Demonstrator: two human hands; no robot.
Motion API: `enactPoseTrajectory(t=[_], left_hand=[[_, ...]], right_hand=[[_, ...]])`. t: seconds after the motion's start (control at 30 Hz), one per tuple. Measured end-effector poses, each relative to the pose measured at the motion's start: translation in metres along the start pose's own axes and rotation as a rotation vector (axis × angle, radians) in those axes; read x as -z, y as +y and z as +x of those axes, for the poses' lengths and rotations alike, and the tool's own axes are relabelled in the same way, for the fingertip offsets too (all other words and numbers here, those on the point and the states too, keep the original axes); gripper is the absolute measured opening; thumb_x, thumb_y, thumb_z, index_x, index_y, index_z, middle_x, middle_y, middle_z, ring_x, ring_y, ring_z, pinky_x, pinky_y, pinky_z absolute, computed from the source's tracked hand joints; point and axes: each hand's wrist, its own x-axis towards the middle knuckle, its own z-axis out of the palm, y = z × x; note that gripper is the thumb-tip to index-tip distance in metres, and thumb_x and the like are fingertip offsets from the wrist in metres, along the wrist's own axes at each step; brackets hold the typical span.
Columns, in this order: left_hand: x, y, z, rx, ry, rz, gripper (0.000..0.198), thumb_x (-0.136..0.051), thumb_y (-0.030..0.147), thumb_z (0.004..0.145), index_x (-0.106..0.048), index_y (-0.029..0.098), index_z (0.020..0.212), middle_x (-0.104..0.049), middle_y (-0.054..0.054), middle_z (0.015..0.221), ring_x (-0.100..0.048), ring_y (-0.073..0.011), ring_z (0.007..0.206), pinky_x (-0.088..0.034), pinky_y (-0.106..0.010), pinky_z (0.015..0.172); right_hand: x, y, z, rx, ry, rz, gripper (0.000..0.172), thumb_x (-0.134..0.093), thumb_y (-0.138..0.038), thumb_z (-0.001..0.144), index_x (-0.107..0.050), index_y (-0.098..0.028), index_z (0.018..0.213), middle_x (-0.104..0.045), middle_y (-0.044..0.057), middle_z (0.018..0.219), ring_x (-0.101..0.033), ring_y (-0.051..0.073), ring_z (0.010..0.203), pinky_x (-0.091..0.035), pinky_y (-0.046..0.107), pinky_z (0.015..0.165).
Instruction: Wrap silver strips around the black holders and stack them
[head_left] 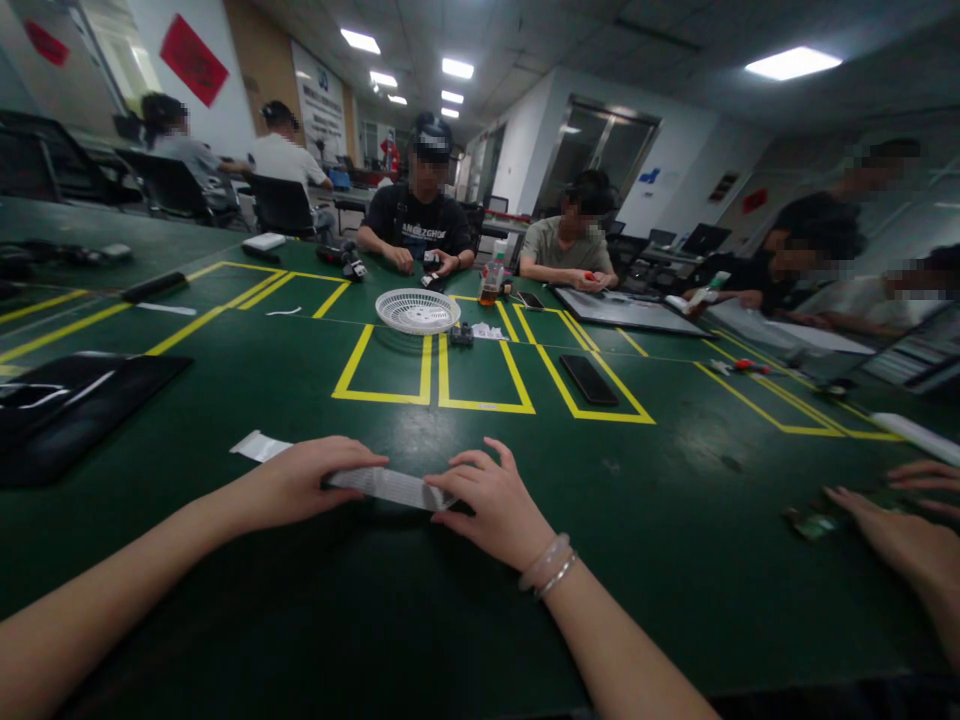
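A long white paper strip (397, 487), with what looks like faint print on it, stretches between my two hands just above the green table. My left hand (311, 482) pinches it near its middle, thumb below and fingers on top. Beyond that hand the strip's loose left end (259, 446) sticks out, partly hidden behind the wrist. The right end is in the grip of my right hand (487, 505), thumb underneath and some fingers raised. Two bracelets (551, 570) circle my right wrist.
Yellow tape rectangles mark the green table (420, 440). A white plastic basket (417, 311), a bottle (490, 280) and a black phone (589, 380) stand or lie ahead. A black flat case (82, 405) lies left. At right, another person's hands (892, 530) touch a small green item. Several people sit around.
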Motion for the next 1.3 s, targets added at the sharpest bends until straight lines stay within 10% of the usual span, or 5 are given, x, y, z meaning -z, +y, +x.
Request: enactPoseTrajectory(t=[0.53, 0.7, 0.9, 1.1, 1.3], left_hand=[[0.090, -0.105, -0.082, 0.440, 0.504, 0.224, 0.063, -0.049, 0.065, 0.096, -0.062, 0.010, 0.124, -0.062, -0.010, 0.101, -0.060, -0.0241, 0.084, -0.048, -0.029, 0.070], [0.079, -0.098, -0.073, 0.222, 0.381, 0.282, 0.045, -0.038, 0.046, 0.097, -0.068, 0.018, 0.119, -0.063, -0.005, 0.110, -0.059, -0.0209, 0.094, -0.047, -0.029, 0.079], [0.057, -0.035, -0.032, 0.003, 0.248, 0.591, 0.042, -0.033, 0.028, 0.105, -0.069, 0.018, 0.124, -0.063, -0.011, 0.105, -0.057, -0.0259, 0.092, -0.043, -0.036, 0.077], [0.046, 0.002, -0.025, -0.324, 0.436, 0.650, 0.032, -0.045, 0.015, 0.107, -0.065, 0.029, 0.128, -0.066, -0.004, 0.103, -0.062, -0.0222, 0.089, -0.047, -0.036, 0.081], [0.057, -0.009, -0.040, -0.319, 0.633, 0.727, 0.024, -0.051, 0.021, 0.106, -0.066, 0.027, 0.124, -0.066, -0.006, 0.099, -0.062, -0.0233, 0.084, -0.045, -0.038, 0.079]], right_hand=[[0.006, 0.041, 0.004, -0.471, 0.784, 0.555, 0.032, -0.063, -0.035, 0.089, -0.065, -0.019, 0.117, -0.072, 0.006, 0.092, -0.067, 0.021, 0.091, -0.051, 0.044, 0.093], [0.004, 0.032, 0.003, -0.314, 0.593, 0.281, 0.036, -0.061, -0.031, 0.090, -0.061, -0.023, 0.125, -0.069, 0.008, 0.112, -0.062, 0.024, 0.109, -0.047, 0.045, 0.099], [0.003, 0.014, 0.000, -0.127, 0.205, -0.147, 0.058, -0.065, -0.029, 0.088, -0.046, -0.029, 0.143, -0.047, 0.008, 0.150, -0.039, 0.028, 0.139, -0.030, 0.052, 0.113], [0.002, 0.017, -0.001, -0.086, 0.121, -0.222, 0.060, -0.060, -0.026, 0.092, -0.038, -0.029, 0.147, -0.046, 0.008, 0.151, -0.034, 0.027, 0.144, -0.023, 0.056, 0.116], [0.006, 0.022, -0.001, -0.092, 0.058, 0.048, 0.038, -0.054, -0.023, 0.095, -0.056, -0.026, 0.133, -0.072, 0.004, 0.112, -0.065, 0.020, 0.105, -0.033, 0.050, 0.111]])
